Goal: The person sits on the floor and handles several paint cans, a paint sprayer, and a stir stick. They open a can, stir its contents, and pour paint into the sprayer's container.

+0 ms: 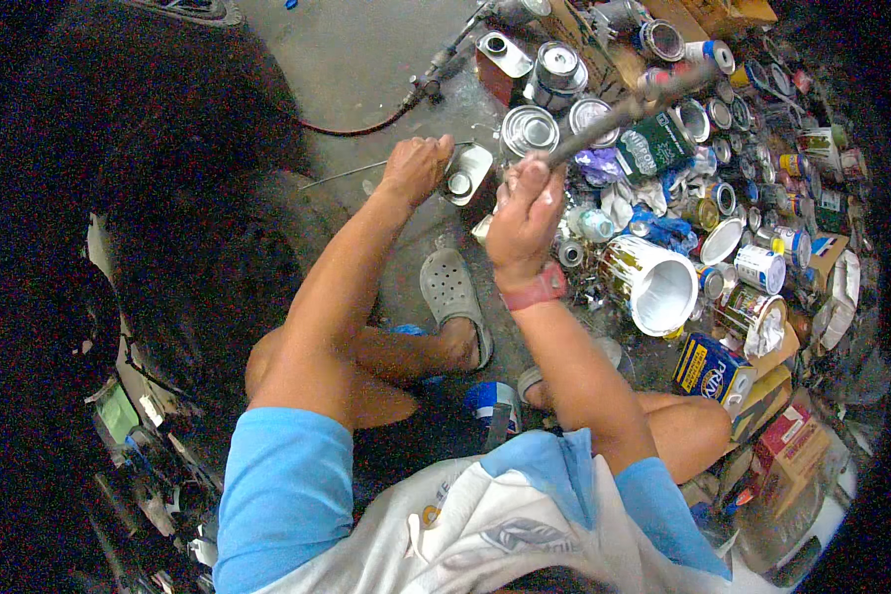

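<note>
Evidently, left hand (416, 170) curls round thin wire (351, 171) near white-topped tin (478, 166), upper centre, presumably for steadiness; right hand (529, 213) clasps dark rod (626, 117) by one end, its length free toward upper right.

A wire (351, 174) sticks out leftward from the left hand (416, 170). The rectangular can (481, 161) stands between this and the right hand (527, 213), from which a rod (604, 127) slants out over the paint cans (530, 130) massed ahead and right. Among these is a bucket (628, 263); behind it sits a cardboard box (701, 366). The left clog (448, 282) rests on the floor (366, 59) behind the rectangular can. Beyond the left hand runs a hose (366, 132), its left end too dim to trace.
</note>
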Demonstrator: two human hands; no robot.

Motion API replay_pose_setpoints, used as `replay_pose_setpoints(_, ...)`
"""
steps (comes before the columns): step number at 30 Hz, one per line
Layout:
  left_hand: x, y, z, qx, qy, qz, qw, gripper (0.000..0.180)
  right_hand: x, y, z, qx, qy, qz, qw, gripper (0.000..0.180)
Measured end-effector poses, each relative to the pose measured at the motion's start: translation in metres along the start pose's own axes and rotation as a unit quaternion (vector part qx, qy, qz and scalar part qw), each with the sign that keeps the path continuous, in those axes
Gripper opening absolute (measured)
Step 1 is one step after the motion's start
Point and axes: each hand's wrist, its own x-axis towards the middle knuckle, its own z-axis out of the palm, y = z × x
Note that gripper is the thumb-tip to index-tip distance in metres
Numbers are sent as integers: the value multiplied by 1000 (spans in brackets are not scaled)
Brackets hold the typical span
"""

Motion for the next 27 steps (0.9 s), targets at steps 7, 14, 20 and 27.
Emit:
replay_pose_setpoints(7, 7, 4, -16, 12, -116, -41, 992, 13, 11, 22, 1, -394, -127, 76, 907, 49)
replay_pose_setpoints(14, 8, 1, -15, 14, -93, -23, 995, 29, 14, -25, 12, -360, -80, 52, 928, 46)
replay_pose_setpoints(20, 16, 8, -37, -8, -153, -41, 987, 23, -7, 5, 16, -360, -65, 12, 930, 42)
replay_pose_setpoints(27, 23, 12, -49, -23, -204, -61, 977, 26, 9, 39, 6, -418, -149, 11, 896, 43)
